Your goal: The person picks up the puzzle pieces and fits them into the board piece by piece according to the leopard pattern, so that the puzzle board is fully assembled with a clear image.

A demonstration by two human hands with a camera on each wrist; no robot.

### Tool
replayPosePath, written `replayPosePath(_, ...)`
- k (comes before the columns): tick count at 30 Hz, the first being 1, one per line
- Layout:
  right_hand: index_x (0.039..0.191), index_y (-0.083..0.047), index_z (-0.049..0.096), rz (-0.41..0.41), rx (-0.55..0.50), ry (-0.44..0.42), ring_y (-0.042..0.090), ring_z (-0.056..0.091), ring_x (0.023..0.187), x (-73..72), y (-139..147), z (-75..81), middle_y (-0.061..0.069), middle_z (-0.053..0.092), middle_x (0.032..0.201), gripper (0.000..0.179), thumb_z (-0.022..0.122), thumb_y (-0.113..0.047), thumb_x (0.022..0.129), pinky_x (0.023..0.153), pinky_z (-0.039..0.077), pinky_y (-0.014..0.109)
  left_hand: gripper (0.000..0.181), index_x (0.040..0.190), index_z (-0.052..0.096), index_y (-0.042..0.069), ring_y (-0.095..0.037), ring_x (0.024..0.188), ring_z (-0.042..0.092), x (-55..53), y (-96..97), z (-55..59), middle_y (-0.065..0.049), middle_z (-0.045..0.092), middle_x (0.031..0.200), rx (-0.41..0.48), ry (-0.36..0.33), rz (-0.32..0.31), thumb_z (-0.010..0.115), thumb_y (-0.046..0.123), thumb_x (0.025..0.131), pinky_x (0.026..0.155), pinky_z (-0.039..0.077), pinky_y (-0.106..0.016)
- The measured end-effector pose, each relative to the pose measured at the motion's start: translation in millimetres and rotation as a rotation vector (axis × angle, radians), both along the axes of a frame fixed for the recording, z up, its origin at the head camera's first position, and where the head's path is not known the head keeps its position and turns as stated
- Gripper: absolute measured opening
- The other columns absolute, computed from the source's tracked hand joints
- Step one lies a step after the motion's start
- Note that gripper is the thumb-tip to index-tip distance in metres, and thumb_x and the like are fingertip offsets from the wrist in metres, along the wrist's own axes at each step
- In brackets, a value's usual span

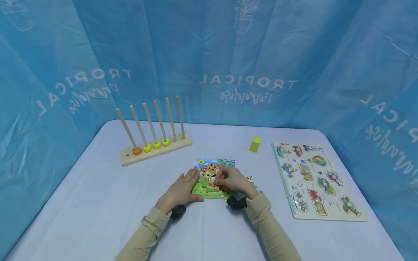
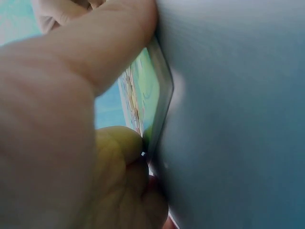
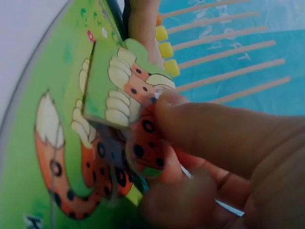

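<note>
A leopard puzzle board (image 1: pixel 200 189) lies flat on the table. Beside its left edge my left hand (image 1: pixel 183 188) rests with fingers extended, fingertips and thumb touching the board. In the left wrist view, the thumb (image 2: pixel 128 28) meets the board's edge (image 2: pixel 164 86). Over the board, my right hand (image 1: pixel 233 179) pinches a puzzle piece (image 3: pixel 119 90) between thumb and fingers. Leopard paws and spotted fur on green are printed on that piece. It is tilted above the matching printed picture, raised at least partly off it. Part of the piece is hidden behind the thumb.
Behind and to the left stands a wooden peg rack (image 1: pixel 156 150) with several beads on upright pegs. A yellow-green block (image 1: pixel 255 144) stands at the back. Right lies a vehicle peg puzzle (image 1: pixel 316 181). Another printed piece (image 1: pixel 250 178) shows partly beyond my right hand.
</note>
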State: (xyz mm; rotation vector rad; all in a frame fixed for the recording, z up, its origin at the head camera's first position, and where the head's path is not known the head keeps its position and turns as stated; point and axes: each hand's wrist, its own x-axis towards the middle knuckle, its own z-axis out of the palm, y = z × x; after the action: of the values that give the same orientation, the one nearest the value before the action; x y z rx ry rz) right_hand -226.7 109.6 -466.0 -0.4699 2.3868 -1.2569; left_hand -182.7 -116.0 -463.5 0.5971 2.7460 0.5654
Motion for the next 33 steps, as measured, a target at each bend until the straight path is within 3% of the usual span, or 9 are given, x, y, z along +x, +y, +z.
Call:
replayPosePath(4, 0.083, -0.009, 0.065, -0.015, 0.067, 0.017, 0.012, 0.055, 0.06, 2.5, -1.4, 3.0, 0.002, 0.064, 0.073, 0.011, 0.072, -0.015, 0.087, 0.056, 0.045, 0.025, 0.098, 0.152, 0.019, -0.003, -0.035, 0.15, 0.014, 0.9, 0.8, 0.6, -0.019, 0.012, 0.162, 0.014, 0.001, -0.006, 0.069, 0.048, 0.085, 0.123, 0.016, -0.053)
replayPosePath(11, 0.078, -0.01, 0.065, 0.004, 0.129, 0.091, 0.011, 0.045, 0.055, 4.3, -2.8, 5.4, -0.002, 0.052, 0.062, 0.012, 0.076, -0.011, 0.083, 0.053, 0.039, 0.023, 0.098, 0.153, 0.02, -0.002, -0.034, 0.15, 0.015, 1.3, 0.2, 0.6, -0.018, 0.013, 0.162, 0.005, 0.018, -0.002, 0.069, 0.048, 0.084, 0.123, 0.018, -0.052)
replayPosePath(19, 0.078, -0.01, 0.063, -0.03, 0.125, 0.048, 0.012, 0.047, 0.056, 3.7, -3.1, 1.5, 0.0, 0.055, 0.065, 0.013, 0.076, -0.008, 0.082, 0.052, 0.041, 0.024, 0.098, 0.152, 0.022, -0.003, -0.035, 0.15, 0.016, 3.0, 0.1, 0.6, -0.019, 0.014, 0.162, 0.012, 0.017, 0.004, 0.07, 0.048, 0.083, 0.122, 0.018, -0.052)
replayPosePath(23, 0.087, -0.008, 0.065, -0.003, 0.022, 0.01, 0.012, 0.048, 0.061, -0.6, 4.9, -2.9, -0.001, 0.056, 0.07, 0.011, 0.074, -0.013, 0.085, 0.057, 0.042, 0.024, 0.099, 0.152, 0.022, -0.003, -0.035, 0.15, 0.016, 4.2, -1.3, -1.4, -0.019, 0.014, 0.162, 0.02, 0.016, 0.006, 0.07, 0.049, 0.083, 0.122, 0.018, -0.053)
replayPosePath(27, 0.106, 0.0, 0.062, 0.0, -0.147, -0.073, 0.01, 0.041, 0.056, -9.6, 30.4, -3.3, 0.0, 0.053, 0.072, 0.021, 0.065, -0.016, 0.093, 0.053, 0.038, 0.023, 0.099, 0.152, 0.022, -0.003, -0.035, 0.15, 0.016, 2.6, -1.5, -2.9, -0.019, 0.015, 0.162, 0.019, 0.028, 0.003, 0.07, 0.049, 0.083, 0.122, 0.018, -0.053)
replayPosePath(30, 0.118, 0.005, 0.055, -0.08, -0.254, -0.098, 0.008, 0.033, 0.05, -16.1, 59.5, 1.0, 0.0, 0.048, 0.071, 0.032, 0.058, -0.02, 0.098, 0.048, 0.031, 0.024, 0.099, 0.152, 0.022, -0.002, -0.035, 0.15, 0.016, 1.2, -0.9, -4.0, -0.019, 0.015, 0.162, 0.018, 0.034, 0.002, 0.07, 0.049, 0.083, 0.122, 0.018, -0.052)
replayPosePath(33, 0.125, 0.006, 0.052, -0.22, -0.284, -0.059, 0.008, 0.04, 0.056, -19.1, 88.3, 2.3, 0.001, 0.052, 0.077, 0.037, 0.055, -0.021, 0.099, 0.052, 0.036, 0.024, 0.099, 0.152, 0.022, -0.002, -0.034, 0.15, 0.015, 0.7, -1.5, -4.8, -0.018, 0.014, 0.162, 0.013, 0.028, 0.004, 0.07, 0.05, 0.083, 0.123, 0.017, -0.052)
